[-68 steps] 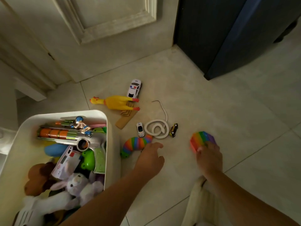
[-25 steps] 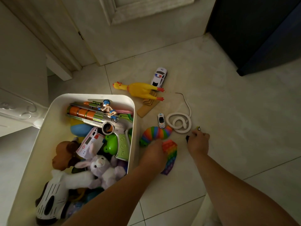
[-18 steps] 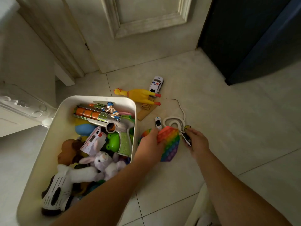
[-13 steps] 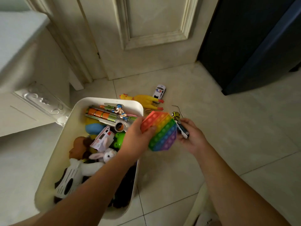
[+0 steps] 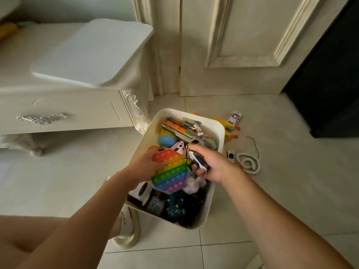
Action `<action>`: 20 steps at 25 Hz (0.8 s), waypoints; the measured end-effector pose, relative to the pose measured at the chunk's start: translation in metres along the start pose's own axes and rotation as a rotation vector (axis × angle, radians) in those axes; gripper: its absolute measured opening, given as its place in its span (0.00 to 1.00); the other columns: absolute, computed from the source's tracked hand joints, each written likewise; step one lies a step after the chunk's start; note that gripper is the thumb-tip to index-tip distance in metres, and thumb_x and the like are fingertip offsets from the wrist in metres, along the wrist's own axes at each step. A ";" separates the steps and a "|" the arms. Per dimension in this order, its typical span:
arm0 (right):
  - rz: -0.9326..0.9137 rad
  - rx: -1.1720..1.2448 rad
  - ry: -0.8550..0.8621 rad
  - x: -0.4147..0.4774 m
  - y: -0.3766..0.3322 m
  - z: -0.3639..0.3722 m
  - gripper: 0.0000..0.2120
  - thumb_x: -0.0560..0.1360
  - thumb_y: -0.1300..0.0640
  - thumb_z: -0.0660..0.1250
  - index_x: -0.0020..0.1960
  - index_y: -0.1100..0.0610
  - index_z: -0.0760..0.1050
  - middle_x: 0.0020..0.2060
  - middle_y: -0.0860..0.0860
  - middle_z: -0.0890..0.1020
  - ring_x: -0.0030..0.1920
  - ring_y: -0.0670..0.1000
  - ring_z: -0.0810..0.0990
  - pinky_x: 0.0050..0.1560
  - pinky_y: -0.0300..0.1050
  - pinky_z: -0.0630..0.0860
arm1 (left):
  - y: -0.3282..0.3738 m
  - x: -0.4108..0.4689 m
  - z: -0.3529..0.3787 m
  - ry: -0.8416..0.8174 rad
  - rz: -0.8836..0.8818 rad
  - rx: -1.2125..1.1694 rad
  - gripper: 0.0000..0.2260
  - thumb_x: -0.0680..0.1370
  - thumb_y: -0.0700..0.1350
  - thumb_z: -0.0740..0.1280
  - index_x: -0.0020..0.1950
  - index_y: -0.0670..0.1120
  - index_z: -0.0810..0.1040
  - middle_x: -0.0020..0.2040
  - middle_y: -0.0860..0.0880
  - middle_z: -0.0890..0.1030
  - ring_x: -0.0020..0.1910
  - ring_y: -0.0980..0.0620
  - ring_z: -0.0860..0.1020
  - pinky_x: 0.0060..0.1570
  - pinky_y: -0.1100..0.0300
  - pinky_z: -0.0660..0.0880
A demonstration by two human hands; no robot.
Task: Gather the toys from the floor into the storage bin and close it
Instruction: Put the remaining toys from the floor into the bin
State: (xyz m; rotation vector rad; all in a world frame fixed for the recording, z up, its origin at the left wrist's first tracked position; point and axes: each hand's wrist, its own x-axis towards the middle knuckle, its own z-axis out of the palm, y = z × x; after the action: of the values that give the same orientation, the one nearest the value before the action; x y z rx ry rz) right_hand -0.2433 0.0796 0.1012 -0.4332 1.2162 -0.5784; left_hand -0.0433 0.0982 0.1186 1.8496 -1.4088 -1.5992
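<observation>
A white storage bin [image 5: 221, 131] stands on the floor, full of toys, among them an orange and green toy blaster [image 5: 181, 129]. Over the bin my left hand [image 5: 144, 165] grips a rainbow pop toy [image 5: 170, 171] by its left edge. Beside it my right hand [image 5: 212, 164] holds a small white toy car [image 5: 199, 161] and a small yellow-black one [image 5: 188, 150], also above the bin. On the floor right of the bin lie a yellow rubber chicken [image 5: 229, 127], a police car [image 5: 234, 117], a tiny white car [image 5: 230, 155] and a coiled white snake [image 5: 248, 163].
A white ornate bedside cabinet [image 5: 77, 74] stands left of the bin. A cream panelled door [image 5: 242, 45] is behind it, dark furniture [image 5: 330, 74] at the right. A slipper [image 5: 127, 230] sits by the bin's near left corner on the pale tiled floor [image 5: 291, 181].
Both hands lifted off the floor and swung left over the bin, the left carrying the rainbow pop toy, the right the small cars. The view turned left, revealing the cabinet.
</observation>
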 end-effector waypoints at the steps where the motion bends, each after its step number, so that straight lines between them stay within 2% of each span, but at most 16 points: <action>1: 0.005 -0.139 0.050 0.002 0.004 0.006 0.07 0.75 0.51 0.68 0.44 0.55 0.76 0.31 0.51 0.77 0.22 0.46 0.71 0.17 0.31 0.61 | -0.008 -0.003 -0.003 -0.038 -0.034 0.049 0.12 0.78 0.44 0.67 0.61 0.48 0.74 0.53 0.46 0.81 0.52 0.47 0.80 0.50 0.53 0.79; 2: -0.005 -0.301 0.096 0.002 0.006 0.012 0.08 0.74 0.51 0.69 0.43 0.55 0.76 0.30 0.51 0.77 0.21 0.45 0.71 0.17 0.32 0.61 | -0.016 -0.005 -0.005 -0.070 -0.058 0.100 0.12 0.78 0.44 0.67 0.61 0.48 0.75 0.53 0.46 0.81 0.52 0.47 0.80 0.53 0.51 0.78; 4: -0.027 -0.626 0.133 -0.001 0.007 0.018 0.08 0.74 0.52 0.70 0.41 0.55 0.76 0.31 0.51 0.77 0.24 0.46 0.73 0.20 0.33 0.63 | -0.027 -0.006 -0.006 -0.121 -0.046 0.213 0.10 0.77 0.45 0.68 0.58 0.49 0.76 0.51 0.47 0.80 0.51 0.48 0.79 0.53 0.55 0.78; 7: 0.034 -1.017 0.059 -0.011 0.003 0.024 0.12 0.73 0.49 0.72 0.49 0.56 0.78 0.37 0.52 0.78 0.30 0.49 0.73 0.22 0.35 0.63 | -0.030 -0.007 -0.004 -0.157 0.044 0.440 0.07 0.76 0.47 0.68 0.54 0.54 0.76 0.50 0.50 0.79 0.48 0.52 0.78 0.47 0.62 0.76; 9: 0.055 -1.153 0.033 -0.017 -0.002 0.025 0.15 0.72 0.49 0.73 0.54 0.55 0.76 0.40 0.52 0.76 0.29 0.48 0.72 0.23 0.36 0.62 | -0.032 -0.002 -0.003 -0.142 0.082 0.542 0.13 0.75 0.48 0.69 0.59 0.55 0.76 0.53 0.49 0.80 0.50 0.50 0.78 0.49 0.59 0.76; 12: -0.007 -1.378 0.032 -0.028 -0.013 0.024 0.20 0.69 0.48 0.75 0.58 0.52 0.75 0.44 0.49 0.76 0.34 0.46 0.74 0.26 0.36 0.68 | -0.029 -0.002 0.002 -0.064 0.142 0.515 0.19 0.73 0.48 0.72 0.62 0.57 0.74 0.55 0.51 0.79 0.50 0.51 0.78 0.48 0.59 0.76; 16: 0.041 -1.904 -0.077 -0.034 -0.011 0.034 0.23 0.69 0.49 0.75 0.62 0.53 0.77 0.55 0.51 0.80 0.50 0.53 0.78 0.44 0.43 0.76 | -0.026 -0.001 0.000 -0.064 0.195 0.544 0.16 0.75 0.47 0.69 0.63 0.55 0.76 0.56 0.50 0.80 0.52 0.50 0.78 0.51 0.57 0.75; 18: 0.113 -2.135 -0.163 -0.031 0.009 0.046 0.21 0.71 0.51 0.73 0.62 0.56 0.77 0.51 0.52 0.79 0.49 0.55 0.78 0.48 0.45 0.77 | -0.027 0.000 -0.002 -0.063 0.191 0.549 0.17 0.77 0.45 0.67 0.65 0.55 0.75 0.59 0.49 0.80 0.54 0.49 0.78 0.54 0.55 0.75; 20: 0.171 -2.242 -0.264 -0.031 0.030 0.052 0.21 0.73 0.49 0.71 0.62 0.59 0.77 0.46 0.54 0.74 0.47 0.56 0.73 0.49 0.48 0.75 | -0.031 0.000 0.000 -0.074 0.182 0.560 0.20 0.78 0.44 0.66 0.68 0.57 0.72 0.61 0.49 0.78 0.55 0.48 0.78 0.52 0.53 0.76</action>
State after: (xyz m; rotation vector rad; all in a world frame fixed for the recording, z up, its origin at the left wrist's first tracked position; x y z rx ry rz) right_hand -0.1951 0.1232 0.1220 -2.0887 1.1301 1.2732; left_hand -0.0291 0.1127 0.0954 1.8724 -2.1584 -1.2781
